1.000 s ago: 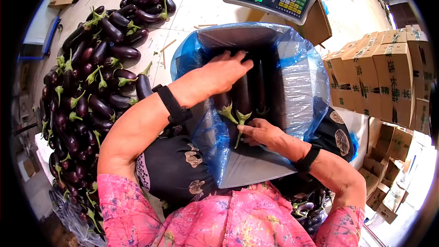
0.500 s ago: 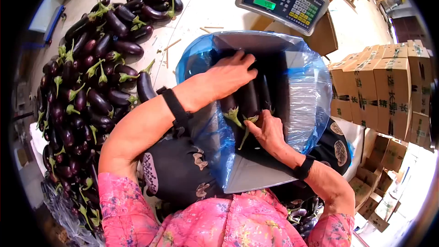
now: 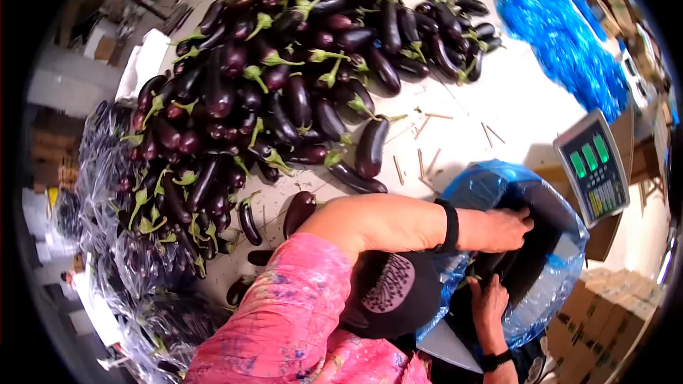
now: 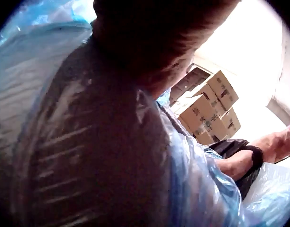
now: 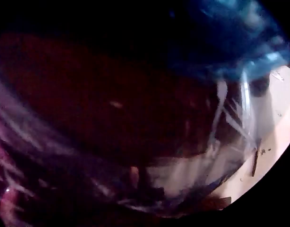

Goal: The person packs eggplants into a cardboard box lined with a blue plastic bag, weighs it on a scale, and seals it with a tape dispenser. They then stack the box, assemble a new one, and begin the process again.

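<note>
In the head view, we see the left hand point(image 3: 501, 230) reaching over the blue plastic liner point(image 3: 565, 274) into the box point(image 3: 447, 345). Its fingers are bent and angled down, but we cannot tell how far they close or whether they grip anything. The right hand point(image 3: 489, 300) is lower in the opening, its thumb and fingers parted and loosely bent near the stem ends of the dark eggplants in the box point(image 3: 491, 262). A large heap of eggplants point(image 3: 284, 103) lies beside the box on the pale floor point(image 3: 491, 110), and a scale display point(image 3: 595, 167) stands near its far side.

In the left wrist view, dark, blurred skin fills the top, and we cannot tell the left hand's state. Stacked cartons point(image 4: 208, 111) and the right forearm point(image 4: 275, 145) with a black band point(image 4: 255, 157) appear beyond the crinkled liner.

In the right wrist view, we make out blue plastic and clear film over a dark area, with pale floor at the right edge. We cannot tell the right hand's state there.
</note>
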Demonstrator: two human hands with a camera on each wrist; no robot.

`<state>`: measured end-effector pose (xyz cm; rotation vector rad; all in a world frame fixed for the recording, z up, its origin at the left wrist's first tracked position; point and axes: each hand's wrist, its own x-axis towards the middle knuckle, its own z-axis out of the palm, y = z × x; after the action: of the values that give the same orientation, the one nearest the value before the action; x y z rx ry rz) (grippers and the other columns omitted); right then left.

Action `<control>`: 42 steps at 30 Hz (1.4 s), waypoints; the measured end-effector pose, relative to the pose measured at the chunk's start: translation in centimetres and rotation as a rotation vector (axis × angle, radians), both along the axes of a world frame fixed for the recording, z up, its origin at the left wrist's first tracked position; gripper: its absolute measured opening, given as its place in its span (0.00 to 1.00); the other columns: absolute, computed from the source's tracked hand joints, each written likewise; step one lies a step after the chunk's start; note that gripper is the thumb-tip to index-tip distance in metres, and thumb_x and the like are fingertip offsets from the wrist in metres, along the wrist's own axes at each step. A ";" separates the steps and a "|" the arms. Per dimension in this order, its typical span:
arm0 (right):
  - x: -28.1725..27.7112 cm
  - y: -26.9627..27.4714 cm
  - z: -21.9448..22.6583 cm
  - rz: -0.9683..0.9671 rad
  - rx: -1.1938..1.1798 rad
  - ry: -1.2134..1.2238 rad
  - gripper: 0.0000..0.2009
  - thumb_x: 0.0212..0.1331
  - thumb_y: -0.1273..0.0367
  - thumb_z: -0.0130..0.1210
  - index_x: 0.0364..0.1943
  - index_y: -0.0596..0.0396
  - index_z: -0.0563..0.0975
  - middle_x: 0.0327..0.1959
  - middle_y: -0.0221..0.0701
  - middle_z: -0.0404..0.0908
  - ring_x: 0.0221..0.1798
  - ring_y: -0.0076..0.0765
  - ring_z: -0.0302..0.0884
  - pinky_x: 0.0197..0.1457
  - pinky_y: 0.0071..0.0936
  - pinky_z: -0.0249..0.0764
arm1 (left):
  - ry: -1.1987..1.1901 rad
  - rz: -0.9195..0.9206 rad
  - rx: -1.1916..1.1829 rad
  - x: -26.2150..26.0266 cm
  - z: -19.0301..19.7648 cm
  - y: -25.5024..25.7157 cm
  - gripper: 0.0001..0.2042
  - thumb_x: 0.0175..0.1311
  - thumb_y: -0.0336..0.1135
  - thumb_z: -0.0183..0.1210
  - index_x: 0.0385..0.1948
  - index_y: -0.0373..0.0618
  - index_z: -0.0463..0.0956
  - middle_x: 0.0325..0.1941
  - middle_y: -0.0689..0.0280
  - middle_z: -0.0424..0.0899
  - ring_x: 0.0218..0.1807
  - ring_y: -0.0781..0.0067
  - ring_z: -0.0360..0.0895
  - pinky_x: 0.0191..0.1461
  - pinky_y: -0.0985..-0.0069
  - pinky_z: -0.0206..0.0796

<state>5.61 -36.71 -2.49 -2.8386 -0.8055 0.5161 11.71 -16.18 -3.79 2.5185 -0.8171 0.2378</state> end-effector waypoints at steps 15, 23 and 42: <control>0.8 2.7 10.2 0.012 0.097 0.524 0.18 0.59 0.63 0.64 0.48 0.62 0.78 0.32 0.42 0.84 0.32 0.35 0.82 0.38 0.31 0.76 | -0.317 1.272 0.058 -21.4 4.9 32.7 0.16 0.52 0.26 0.63 0.46 0.41 0.78 0.51 0.56 0.76 0.58 0.52 0.72 0.65 0.61 0.65; 1.1 3.7 13.4 0.082 0.129 0.592 0.13 0.66 0.65 0.59 0.50 0.56 0.79 0.26 0.33 0.82 0.27 0.28 0.77 0.32 0.29 0.74 | -0.035 1.867 0.333 -26.4 4.4 48.2 0.39 0.49 0.53 0.71 0.62 0.44 0.65 0.53 0.45 0.78 0.57 0.40 0.73 0.64 0.54 0.64; 2.9 4.3 14.0 -0.090 0.354 0.788 0.21 0.64 0.57 0.63 0.49 0.63 0.78 0.29 0.32 0.83 0.32 0.23 0.76 0.35 0.24 0.73 | -0.027 0.596 -2.168 -34.2 12.1 22.4 0.44 0.62 0.69 0.55 0.68 0.37 0.62 0.68 0.47 0.70 0.66 0.48 0.71 0.66 0.54 0.68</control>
<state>8.46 -32.42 11.49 -2.0613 -0.5303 1.2176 -22.50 6.21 8.27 0.5413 0.3418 0.7589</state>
